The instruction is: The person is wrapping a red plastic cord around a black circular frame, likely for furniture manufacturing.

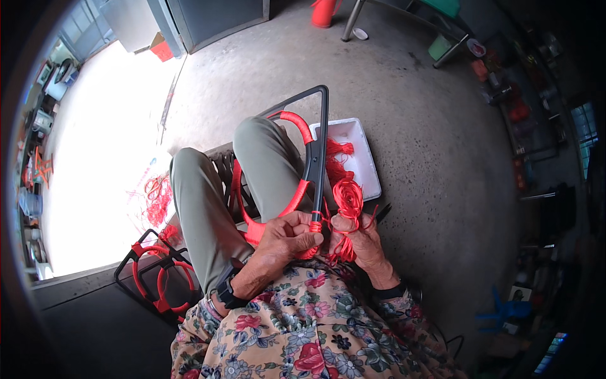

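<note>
A black frame (325,120) with a ring partly wrapped in red cord stands across my lap, leaning on my thighs. My left hand (287,237) is closed round its lower bar, thumb and fingers pinching the red cord wraps (314,228) there. Just to the right, my right hand (361,239) is closed on a looped bundle of red cord (349,199), whose lower loops hang below the fingers. A strand runs between the bundle and the bar. Red wrapping covers several stretches of the ring; other parts show bare black.
A white tub (367,161) holding red cord hanks (339,158) stands on the floor beyond my right knee. More wrapped frames (154,278) lie at my left, near a loose heap of red cord (158,199). A table leg (353,22) stands farther off.
</note>
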`<action>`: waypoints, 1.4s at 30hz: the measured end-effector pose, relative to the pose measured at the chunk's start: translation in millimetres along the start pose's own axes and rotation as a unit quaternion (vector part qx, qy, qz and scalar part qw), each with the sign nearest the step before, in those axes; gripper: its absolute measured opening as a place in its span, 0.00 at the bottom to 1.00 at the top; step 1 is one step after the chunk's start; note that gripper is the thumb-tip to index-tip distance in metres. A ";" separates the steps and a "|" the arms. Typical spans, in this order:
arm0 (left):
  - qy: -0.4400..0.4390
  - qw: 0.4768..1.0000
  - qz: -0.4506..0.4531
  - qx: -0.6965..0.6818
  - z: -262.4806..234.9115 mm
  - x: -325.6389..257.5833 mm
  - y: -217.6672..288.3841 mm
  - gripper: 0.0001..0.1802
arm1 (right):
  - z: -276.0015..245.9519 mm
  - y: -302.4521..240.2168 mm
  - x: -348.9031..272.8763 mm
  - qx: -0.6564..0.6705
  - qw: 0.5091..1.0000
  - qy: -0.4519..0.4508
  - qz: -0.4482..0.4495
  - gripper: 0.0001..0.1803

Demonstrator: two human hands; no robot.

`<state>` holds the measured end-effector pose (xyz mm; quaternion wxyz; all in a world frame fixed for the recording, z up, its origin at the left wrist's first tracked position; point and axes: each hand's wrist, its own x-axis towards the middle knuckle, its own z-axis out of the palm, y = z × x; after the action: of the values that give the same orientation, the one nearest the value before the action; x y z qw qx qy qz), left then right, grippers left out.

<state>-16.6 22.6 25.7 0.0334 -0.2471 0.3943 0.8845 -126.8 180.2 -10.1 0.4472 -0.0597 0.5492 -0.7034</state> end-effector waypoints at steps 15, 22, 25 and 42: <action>-0.006 0.996 0.051 0.074 -16.7 -0.6 -38.1 0.11 | 24.2 -29.4 -24.5 -0.024 0.997 -0.067 0.012 0.05; 0.086 0.926 0.259 0.261 -12.3 6.0 -23.3 0.32 | 2.9 -63.2 9.6 -0.491 0.842 0.051 -0.218 0.20; 0.173 0.823 0.390 0.374 -5.8 6.7 -2.6 0.31 | 28.4 -84.2 16.5 -0.678 0.703 -0.069 -0.202 0.16; 0.230 0.949 0.213 -0.006 -28.4 20.4 -11.0 0.12 | 2.3 -18.6 22.8 -0.366 0.865 -0.071 -0.336 0.08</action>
<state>-20.0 7.1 -7.3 -0.2491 -0.3544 0.4294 0.7924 -149.4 162.7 -3.1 0.1674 -0.4501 0.6806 -0.5534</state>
